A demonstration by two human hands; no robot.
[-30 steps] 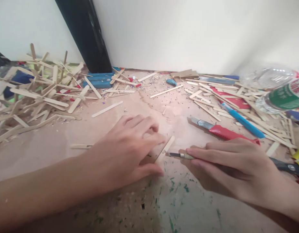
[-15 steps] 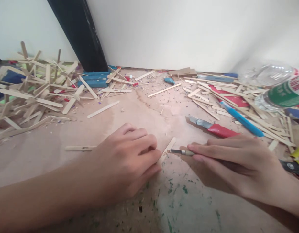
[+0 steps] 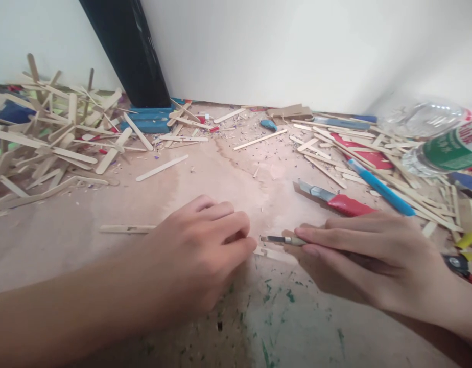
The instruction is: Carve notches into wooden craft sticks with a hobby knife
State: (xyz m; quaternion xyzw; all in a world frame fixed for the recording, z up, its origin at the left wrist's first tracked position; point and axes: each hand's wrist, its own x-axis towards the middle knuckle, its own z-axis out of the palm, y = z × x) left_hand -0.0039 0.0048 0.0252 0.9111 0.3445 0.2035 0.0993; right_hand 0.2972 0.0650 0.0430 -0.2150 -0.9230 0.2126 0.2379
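Observation:
With its fingers curled against the tabletop, my left hand (image 3: 205,250) pinches a wooden craft stick (image 3: 277,254) whose free end points right. Most of that stick is hidden under the fingers. My right hand (image 3: 377,255) grips a small carving tool (image 3: 276,239) by its pale handle, its dark metal tip hovering by or touching the stick near my left fingertips; I cannot tell which. Another craft stick (image 3: 124,229), with a small notch cut in it, pokes out from behind my left wrist. A red utility knife (image 3: 351,204) with its blade out lies just beyond my right hand.
A tangled heap of craft sticks (image 3: 73,122) fills the left side. More sticks, a blue tube-like tool (image 3: 381,186) and a plastic bottle (image 3: 446,148) lie at right. A black post (image 3: 138,56) stands by a blue block (image 3: 147,122). Wood shavings dot the table (image 3: 220,179).
The craft stick under my left fingers has turned, from slanting up and away to pointing right, slightly toward me. The carving tool has shifted slightly left.

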